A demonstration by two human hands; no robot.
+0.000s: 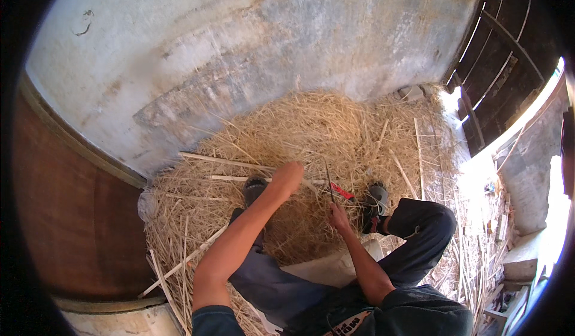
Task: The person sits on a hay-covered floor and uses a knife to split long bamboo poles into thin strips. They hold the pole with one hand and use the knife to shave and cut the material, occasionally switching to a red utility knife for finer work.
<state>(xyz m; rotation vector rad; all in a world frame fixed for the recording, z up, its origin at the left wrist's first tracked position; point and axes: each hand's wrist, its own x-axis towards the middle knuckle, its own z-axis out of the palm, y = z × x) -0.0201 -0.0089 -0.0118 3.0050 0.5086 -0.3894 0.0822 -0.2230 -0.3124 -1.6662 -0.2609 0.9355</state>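
Note:
My left hand (pixel 289 177) is closed above the straw, just beyond my left shoe. Pale, split bamboo-like strips (pixel 224 162) run up to it from the left, and a short pale piece shows past its fingers; the fingers hide exactly what lies in the grip. Between my knees, my right hand (pixel 338 216) is wrapped round the near end of a knife (pixel 329 183). Its thin dark blade points away from me, upright in the picture. Beside the blade, a red object with a dark end (pixel 341 190) lies on the straw; its kind is unclear.
Loose straw and shavings (pixel 311 120) cover the floor, with more pale strips (pixel 419 156) scattered at the right. A stained wall (pixel 239 54) closes off the far side. A brown panel (pixel 78 198) stands left. My shoes (pixel 375 197) rest in the straw.

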